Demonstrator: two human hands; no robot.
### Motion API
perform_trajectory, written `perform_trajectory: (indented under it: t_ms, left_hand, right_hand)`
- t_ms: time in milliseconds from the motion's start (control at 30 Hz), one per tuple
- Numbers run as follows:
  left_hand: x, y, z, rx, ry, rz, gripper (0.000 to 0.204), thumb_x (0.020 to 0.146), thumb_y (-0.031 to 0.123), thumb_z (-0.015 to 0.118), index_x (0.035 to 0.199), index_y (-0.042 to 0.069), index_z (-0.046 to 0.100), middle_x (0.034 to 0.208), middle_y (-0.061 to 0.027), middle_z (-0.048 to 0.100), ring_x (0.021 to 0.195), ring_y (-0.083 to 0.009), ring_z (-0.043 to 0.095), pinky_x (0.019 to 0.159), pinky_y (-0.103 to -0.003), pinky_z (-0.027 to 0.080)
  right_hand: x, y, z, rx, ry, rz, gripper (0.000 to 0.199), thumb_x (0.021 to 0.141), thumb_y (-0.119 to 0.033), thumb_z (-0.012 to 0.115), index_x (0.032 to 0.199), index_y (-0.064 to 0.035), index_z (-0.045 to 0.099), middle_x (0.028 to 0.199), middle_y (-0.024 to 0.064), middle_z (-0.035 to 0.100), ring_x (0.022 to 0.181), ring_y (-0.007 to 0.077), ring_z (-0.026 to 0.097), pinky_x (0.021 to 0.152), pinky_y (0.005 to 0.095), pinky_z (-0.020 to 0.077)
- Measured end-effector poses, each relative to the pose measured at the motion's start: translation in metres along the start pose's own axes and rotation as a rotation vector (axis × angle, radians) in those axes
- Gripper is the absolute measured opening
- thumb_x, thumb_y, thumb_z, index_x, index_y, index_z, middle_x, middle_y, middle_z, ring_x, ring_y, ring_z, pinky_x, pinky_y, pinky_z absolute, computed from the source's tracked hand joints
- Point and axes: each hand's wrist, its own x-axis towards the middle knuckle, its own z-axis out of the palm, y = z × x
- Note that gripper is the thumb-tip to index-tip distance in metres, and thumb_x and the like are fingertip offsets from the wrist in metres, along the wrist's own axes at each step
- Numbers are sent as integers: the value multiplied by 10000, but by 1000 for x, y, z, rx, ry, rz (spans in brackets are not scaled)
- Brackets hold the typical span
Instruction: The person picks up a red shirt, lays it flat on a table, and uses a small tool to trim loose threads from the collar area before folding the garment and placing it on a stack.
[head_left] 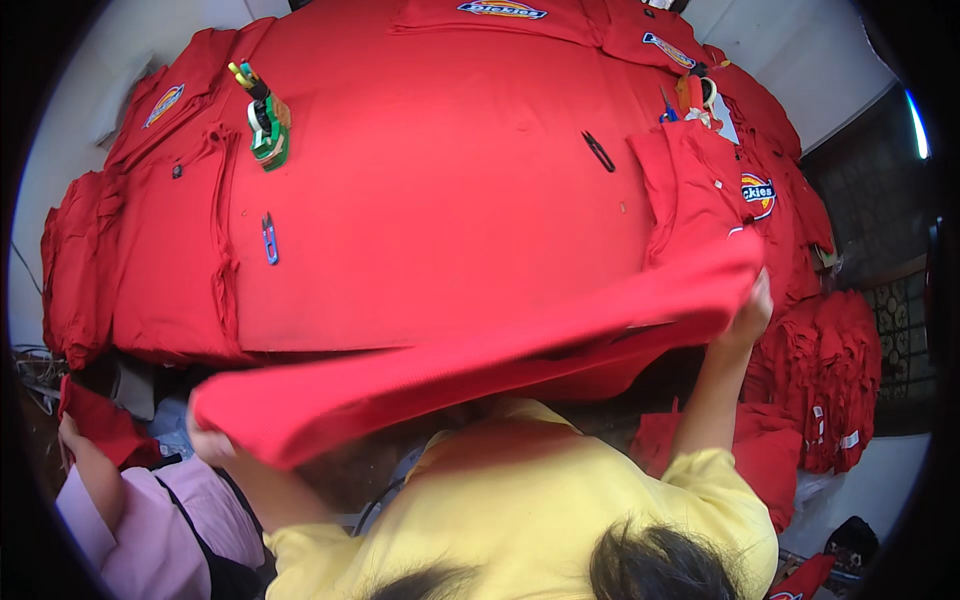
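Note:
A red garment (470,365) is stretched between my two hands above the near edge of the red-covered table (440,220), slanting up toward the right. My left hand (212,446) is closed on its lower left end, with most of the fingers behind the cloth. Gripping the upper right end is my right hand (757,310), raised next to the folded red shirts. The garment's middle sags and is a little blurred. Blue-handled thread snips (270,240) and black thread snips (599,151) lie on the table beyond it.
A green tape dispenser (270,140) with pens stands at the back left. Folded red shirts (175,250) line the left side, and more (690,180) lie on the right. A stack of red garments (825,370) hangs at the right. A co-worker in pink (140,520) is at my left.

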Motion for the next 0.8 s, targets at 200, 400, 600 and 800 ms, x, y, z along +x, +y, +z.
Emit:
perform_trajectory:
  t_ms: [200, 400, 600, 800]
  left_hand:
    - [216, -80, 7, -121, -30, -280, 542, 922, 241, 484, 1339, -82, 363, 1360, -243, 429, 1187, -381, 502, 1017, -481, 397]
    - [256, -206, -63, -266, 264, -713, 403, 941, 288, 513, 1211, -9, 540, 1211, -140, 593, 1134, -245, 565, 977, -396, 457]
    - [279, -212, -78, -415, 338, -739, 379, 937, 278, 504, 1175, -10, 564, 1168, -145, 616, 1100, -272, 588, 968, -409, 466]
    - [327, -215, -102, -466, 426, -705, 346, 925, 232, 492, 1159, -14, 558, 1182, -159, 603, 1098, -294, 582, 969, -426, 464]
  right_hand:
    - [172, 125, -66, 367, -48, 323, 590, 972, -431, 414, 1325, 42, 407, 1327, 193, 492, 1216, 303, 497, 1039, 422, 385]
    - [188, 241, -89, 491, 20, 790, 571, 974, -411, 425, 1329, 36, 408, 1350, 164, 476, 1256, 274, 458, 1058, 418, 368]
    - [219, 251, -94, 218, -88, 945, 476, 912, -286, 568, 1258, 29, 479, 1230, 146, 564, 1154, 255, 538, 984, 409, 436]
    - [288, 245, -117, 460, 225, 990, 364, 893, -147, 527, 1178, 77, 502, 1135, 206, 598, 1039, 316, 603, 922, 446, 487]
